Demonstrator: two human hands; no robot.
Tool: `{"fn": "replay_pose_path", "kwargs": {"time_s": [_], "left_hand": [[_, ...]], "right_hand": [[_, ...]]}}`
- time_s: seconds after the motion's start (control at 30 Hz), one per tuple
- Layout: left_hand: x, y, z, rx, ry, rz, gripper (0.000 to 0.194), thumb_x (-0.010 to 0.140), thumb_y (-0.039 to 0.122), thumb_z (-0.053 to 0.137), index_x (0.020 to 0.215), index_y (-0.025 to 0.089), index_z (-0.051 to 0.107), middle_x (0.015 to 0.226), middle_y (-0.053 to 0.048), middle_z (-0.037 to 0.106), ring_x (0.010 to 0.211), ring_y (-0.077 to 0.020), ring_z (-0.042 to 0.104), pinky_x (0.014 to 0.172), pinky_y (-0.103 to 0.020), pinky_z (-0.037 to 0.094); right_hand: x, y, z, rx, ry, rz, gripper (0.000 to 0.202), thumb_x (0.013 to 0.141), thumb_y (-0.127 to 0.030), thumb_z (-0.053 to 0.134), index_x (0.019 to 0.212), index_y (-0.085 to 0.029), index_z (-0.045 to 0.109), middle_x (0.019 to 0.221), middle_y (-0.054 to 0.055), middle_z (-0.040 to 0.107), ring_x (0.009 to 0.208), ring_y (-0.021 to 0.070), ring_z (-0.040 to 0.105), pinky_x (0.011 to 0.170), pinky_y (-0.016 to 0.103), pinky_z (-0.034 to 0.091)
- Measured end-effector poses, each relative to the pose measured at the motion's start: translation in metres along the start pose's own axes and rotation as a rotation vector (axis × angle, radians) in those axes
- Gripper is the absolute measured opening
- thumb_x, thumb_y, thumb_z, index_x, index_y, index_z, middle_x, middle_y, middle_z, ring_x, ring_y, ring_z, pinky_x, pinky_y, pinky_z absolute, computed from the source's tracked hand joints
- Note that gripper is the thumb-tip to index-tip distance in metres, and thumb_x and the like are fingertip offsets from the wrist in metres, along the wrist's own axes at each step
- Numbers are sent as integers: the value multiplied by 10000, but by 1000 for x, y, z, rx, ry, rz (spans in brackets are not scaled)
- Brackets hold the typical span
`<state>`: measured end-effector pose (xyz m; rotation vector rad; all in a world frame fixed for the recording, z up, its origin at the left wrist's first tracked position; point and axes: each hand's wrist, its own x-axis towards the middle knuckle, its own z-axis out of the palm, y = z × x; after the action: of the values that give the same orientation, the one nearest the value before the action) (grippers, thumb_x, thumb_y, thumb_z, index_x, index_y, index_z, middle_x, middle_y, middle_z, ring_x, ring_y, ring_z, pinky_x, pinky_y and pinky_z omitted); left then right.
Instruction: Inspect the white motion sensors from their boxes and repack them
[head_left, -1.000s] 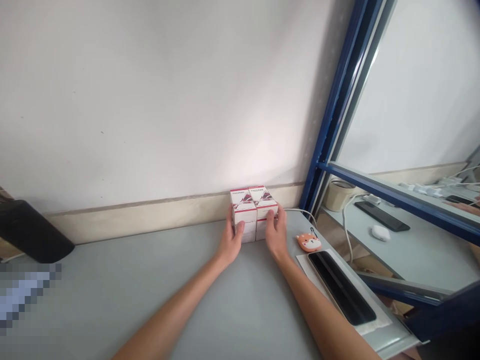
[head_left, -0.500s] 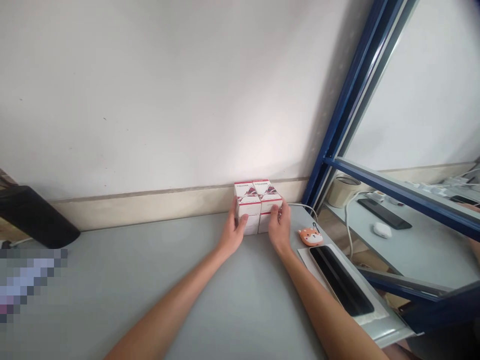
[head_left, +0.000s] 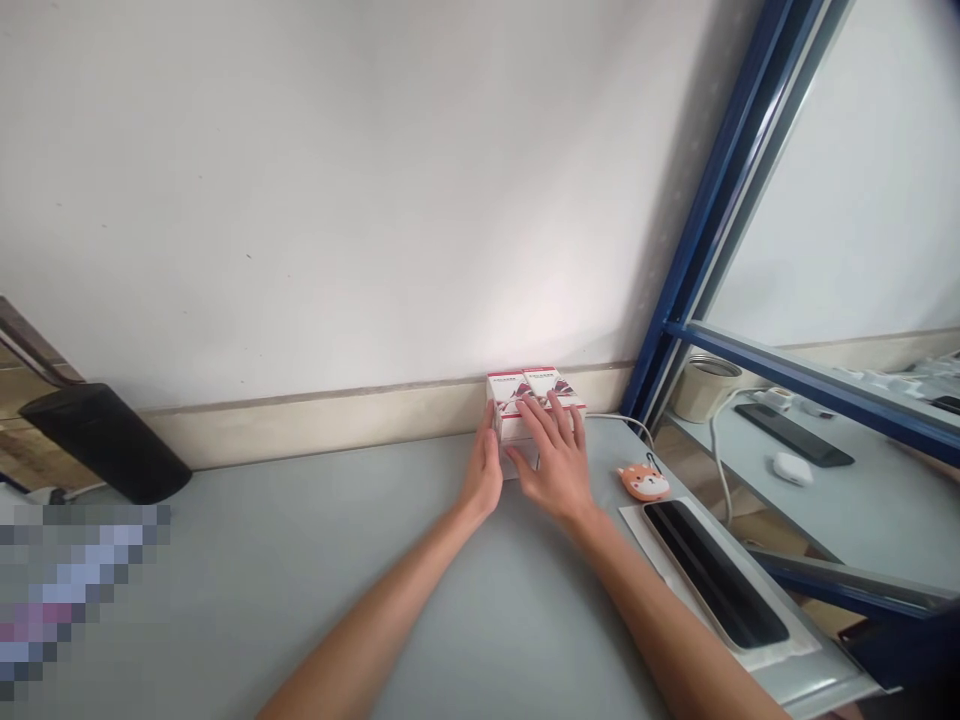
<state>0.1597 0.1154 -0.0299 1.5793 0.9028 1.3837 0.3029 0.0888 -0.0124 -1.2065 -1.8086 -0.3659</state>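
Boxes (head_left: 510, 388), white with red trim, at the back of the grey desk (head_left: 337, 580), near the foot of the wall (head_left: 337, 220). Two show on top, side by side and lined up, over a lower layer partly hidden by fingers. Left hand (head_left: 481, 480) laid flat along the left side of the stack, fingers together, not wrapped round anything; probably serves as a fence to keep that side square. Right hand (head_left: 556, 462) spread over the front and top edge, mostly at the right-hand box, thumb low near the front; likely steadying or evening the faces, no grip seen. Box tops look closed; contents hidden. Right of the stack, an orange animal-faced pouch (head_left: 645, 482), fullness unknown; nearer, a dark phone (head_left: 716, 575) on white paper (head_left: 795, 645), perhaps set at the edge to leave working room. Beyond the blue frame (head_left: 679, 265), a beige tub (head_left: 701, 398) with its rim uncovered; cannot make out anything inside.
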Motion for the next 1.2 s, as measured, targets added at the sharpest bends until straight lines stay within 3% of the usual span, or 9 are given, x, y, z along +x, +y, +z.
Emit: {"fn": "replay_pose_path", "kwargs": {"time_s": [0.33, 0.5, 0.57, 0.63, 0.7, 0.83, 0.93, 1.03, 1.2], "left_hand": [[-37, -2, -11, -36, 326, -270, 631, 1072, 674, 221, 1437, 256, 522, 1589, -126, 535, 1446, -299, 544, 1226, -503, 413], [-63, 18, -57, -217, 130, -442, 647, 1030, 725, 333, 1381, 232, 562, 1357, -180, 713, 1097, -322, 775, 1009, -538, 602], [-71, 32, -80, -388, -69, -525, 697, 998, 784, 360, 1413, 263, 564, 1386, -176, 709, 1193, -344, 745, 1072, -562, 572], [-79, 44, -100, -495, -190, -463, 727, 962, 826, 402, 1479, 328, 515, 1525, -132, 622, 1327, -343, 669, 1138, -556, 529], [-86, 52, -118, -450, -210, -404, 721, 945, 804, 489, 1490, 332, 507, 1559, -127, 589, 1408, -361, 599, 1118, -553, 542], [-91, 51, -150, -32, 60, -297, 775, 826, 602, 803, 1488, 337, 500, 1352, -120, 711, 1248, -384, 691, 1007, -563, 593], [-90, 41, -173, 426, 76, -27, 867, 730, 439, 911, 1503, 375, 522, 1368, -85, 687, 1267, -385, 660, 1102, -565, 525], [-90, 36, -185, 705, -16, 178, 800, 816, 397, 839, 1543, 399, 506, 1402, -83, 657, 1269, -367, 643, 1127, -529, 498], [-98, 40, -172, 926, -71, 413, 804, 908, 365, 776, 1611, 431, 392, 1438, -115, 595, 1296, -365, 608, 1114, -541, 498]], "right_hand": [[-2, 2, -1, 127, 65, 31, 315, 1046, -228, 569, 1321, -314, 695, 1421, 41, 710, 1398, 287, 613, 1235, 571, 352], [-13, -11, 2, 275, 180, 2, 273, 998, -285, 683, 1263, -325, 734, 1327, 51, 759, 1313, 298, 682, 1129, 541, 529], [-21, -28, 4, 368, 211, -27, 304, 974, -300, 726, 1277, -324, 725, 1322, 66, 758, 1281, 304, 702, 1091, 528, 575], [-29, -49, 3, 474, 148, -64, 325, 956, -323, 758, 1278, -318, 714, 1302, 82, 764, 1212, 300, 739, 1006, 486, 630], [-34, -70, 0, 585, -40, -86, 286, 953, -359, 767, 1232, -323, 717, 1248, 77, 779, 1110, 279, 774, 884, 422, 667], [-32, -94, -4, 776, -379, 33, 222, 1036, -393, 638, 1243, -330, 690, 1282, 74, 741, 1111, 248, 753, 891, 402, 662], [-21, -106, 3, 871, -408, 267, 443, 1057, -431, 580, 1483, -328, 514, 1469, 110, 628, 1201, 252, 719, 925, 410, 662], [-17, -116, 16, 840, -430, 258, 534, 1023, -444, 638, 1524, -328, 493, 1481, 107, 624, 1229, 278, 699, 1013, 447, 625], [-30, -117, 20, 869, -355, 317, 420, 1031, -436, 627, 1431, -313, 585, 1332, 98, 712, 1161, 278, 706, 994, 433, 610]]}}
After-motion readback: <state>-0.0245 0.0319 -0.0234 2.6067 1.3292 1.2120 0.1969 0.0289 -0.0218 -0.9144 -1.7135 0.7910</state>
